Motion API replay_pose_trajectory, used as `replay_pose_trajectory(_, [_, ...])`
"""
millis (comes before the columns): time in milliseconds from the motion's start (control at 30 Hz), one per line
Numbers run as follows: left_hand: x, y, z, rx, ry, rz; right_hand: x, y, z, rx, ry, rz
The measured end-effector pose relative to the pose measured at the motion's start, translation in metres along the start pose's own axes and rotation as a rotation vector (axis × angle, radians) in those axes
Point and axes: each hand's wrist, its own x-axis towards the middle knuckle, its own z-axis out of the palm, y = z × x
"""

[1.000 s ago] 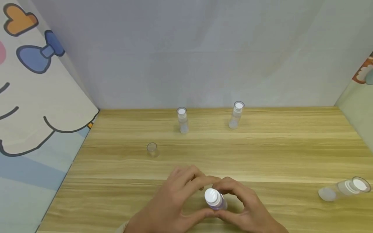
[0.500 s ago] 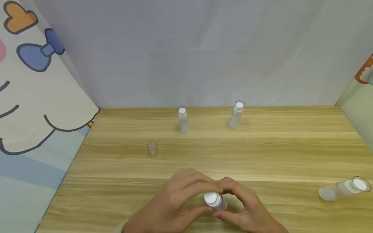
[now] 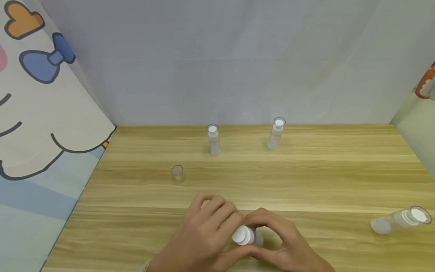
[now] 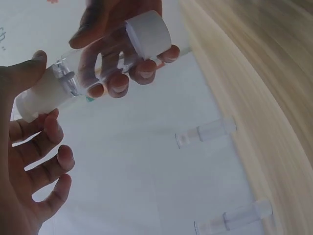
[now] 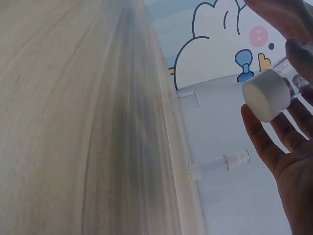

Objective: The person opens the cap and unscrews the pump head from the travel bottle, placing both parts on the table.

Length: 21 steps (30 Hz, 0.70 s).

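Note:
A small clear bottle (image 3: 259,239) with a white top (image 3: 240,235) and a white base (image 4: 149,34) is between my hands near the front of the table. My left hand (image 3: 205,232) pinches the white top between thumb and index finger, its other fingers loosely bent in the left wrist view. Around the clear body, the thumb and fingers of my right hand (image 3: 289,240) grip the bottle close to its base. The bottle leans left, towards the left hand. A loose clear cap (image 3: 177,172) stands on the table, left of the hands.
Two similar capped bottles, one left (image 3: 213,140) and one right (image 3: 275,134), stand upright at the back of the wooden table (image 3: 136,196). A third capped bottle (image 3: 395,221) stands at the far right. A pale curtain wall (image 3: 238,64) closes off the back.
My left hand's fingers have come down from above the bottle and now pinch its white top. The top has tipped slightly left. My right hand keeps its grip on the body.

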Motion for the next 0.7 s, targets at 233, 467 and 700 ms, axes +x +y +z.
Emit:
replay_pose_trajectory(233, [0.001, -0.001, 0.003, 0.118, 0.025, 0.017, -0.001, 0.001, 0.002, -0.03, -0.013, 0.005])
replay_pose_trajectory(467, [0.001, -0.001, -0.002, -0.064, -0.05, 0.04, -0.007, 0.007, 0.002, -0.011, 0.012, 0.002])
replay_pose_trajectory(700, [0.005, -0.003, -0.007, -0.734, -0.174, -0.078, -0.009, 0.008, 0.001, 0.014, 0.022, 0.021])
